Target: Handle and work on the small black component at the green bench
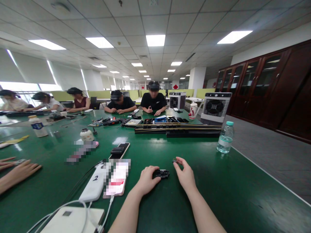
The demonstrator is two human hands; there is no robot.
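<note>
My left hand (147, 179) rests on the green table (218, 194) with its fingers curled round a small black part (161, 174), which sticks out to the right of the fingers. Just to the right, my right hand (185, 174) pinches a tiny dark piece (174, 160) between thumb and forefinger, a little above and beyond the black part. The two hands lie a few centimetres apart near the table's front middle.
To the left lie a phone (116, 181), a white power bank (93, 187) with cables, and a second phone with a black case (118, 150). A water bottle (225, 137) stands right. Long black rails (177, 130) cross the middle. Another person's hands (17, 170) rest far left; several people sit beyond.
</note>
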